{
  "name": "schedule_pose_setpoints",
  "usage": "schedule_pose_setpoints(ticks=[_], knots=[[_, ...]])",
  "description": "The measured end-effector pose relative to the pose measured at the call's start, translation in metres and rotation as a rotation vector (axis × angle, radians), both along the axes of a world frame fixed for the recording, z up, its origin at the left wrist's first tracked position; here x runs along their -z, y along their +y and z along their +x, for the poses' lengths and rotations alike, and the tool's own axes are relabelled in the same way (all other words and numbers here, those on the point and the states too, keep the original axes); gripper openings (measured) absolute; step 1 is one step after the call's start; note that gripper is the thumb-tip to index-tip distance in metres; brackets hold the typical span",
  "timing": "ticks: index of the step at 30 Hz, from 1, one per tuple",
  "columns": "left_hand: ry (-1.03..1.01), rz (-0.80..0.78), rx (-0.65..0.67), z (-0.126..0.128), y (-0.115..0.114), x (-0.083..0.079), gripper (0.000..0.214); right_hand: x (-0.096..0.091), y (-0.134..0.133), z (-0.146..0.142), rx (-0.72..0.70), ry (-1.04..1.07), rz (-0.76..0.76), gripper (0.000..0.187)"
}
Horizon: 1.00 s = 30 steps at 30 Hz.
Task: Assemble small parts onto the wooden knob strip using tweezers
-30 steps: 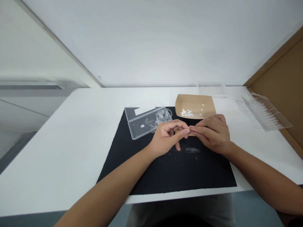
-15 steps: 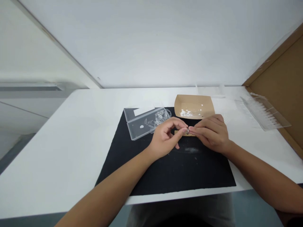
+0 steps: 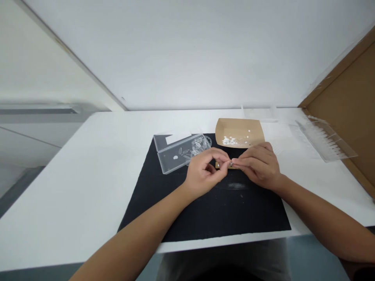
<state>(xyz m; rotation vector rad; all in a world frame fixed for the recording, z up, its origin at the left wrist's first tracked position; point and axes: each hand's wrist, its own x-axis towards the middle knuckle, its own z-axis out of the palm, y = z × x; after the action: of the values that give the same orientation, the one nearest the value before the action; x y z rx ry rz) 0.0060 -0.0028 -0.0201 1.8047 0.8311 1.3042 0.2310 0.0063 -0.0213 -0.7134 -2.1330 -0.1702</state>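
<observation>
A small shiny metal piece (image 3: 231, 164) sits at the meeting fingertips of both hands, too small for me to tell its kind. My left hand (image 3: 203, 169) pinches at its left side with thumb and forefinger, the other fingers curled. From the right, my right hand (image 3: 260, 166) is closed on it, thumb and fingers pressed together. Just beneath the fingertips lies a narrow tan strip (image 3: 217, 165), mostly hidden. Left of my left hand, an open clear plastic case (image 3: 167, 163) holds several clear, nail-shaped tips (image 3: 197, 146).
A brown paper tray (image 3: 240, 125) with white flakes (image 3: 230, 141) stands behind the hands. Under them lies a black mat (image 3: 205, 222) with whitish dust on the white table (image 3: 73, 187). At right, a clear rack (image 3: 328, 140) of pale tips stands by a brown board (image 3: 348, 86).
My left hand's fingertips have drawn closer together and its lower fingers have curled in. The metal piece and both hands have shifted very slightly left.
</observation>
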Motion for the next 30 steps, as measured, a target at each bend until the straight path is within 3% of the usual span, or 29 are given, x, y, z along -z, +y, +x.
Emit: schedule_pose_setpoints(ticks=[7, 16, 24, 30], knots=[[-0.124, -0.126, 0.048, 0.0, 0.002, 0.006, 0.008, 0.0, 0.0, -0.003, -0.033, 0.048, -0.06, 0.013], [-0.055, -0.2, 0.01, -0.006, 0.011, 0.015, 0.017, 0.0, 0.003, -0.001, -0.018, 0.093, -0.064, 0.016], [0.113, -0.106, 0.036, -0.013, 0.015, 0.01, 0.019, 0.005, 0.012, 0.007, 0.123, 0.153, -0.052, 0.017], [0.342, 0.105, 0.001, -0.018, 0.018, 0.007, 0.029, 0.008, 0.016, 0.01, 0.164, 0.176, -0.056, 0.013]])
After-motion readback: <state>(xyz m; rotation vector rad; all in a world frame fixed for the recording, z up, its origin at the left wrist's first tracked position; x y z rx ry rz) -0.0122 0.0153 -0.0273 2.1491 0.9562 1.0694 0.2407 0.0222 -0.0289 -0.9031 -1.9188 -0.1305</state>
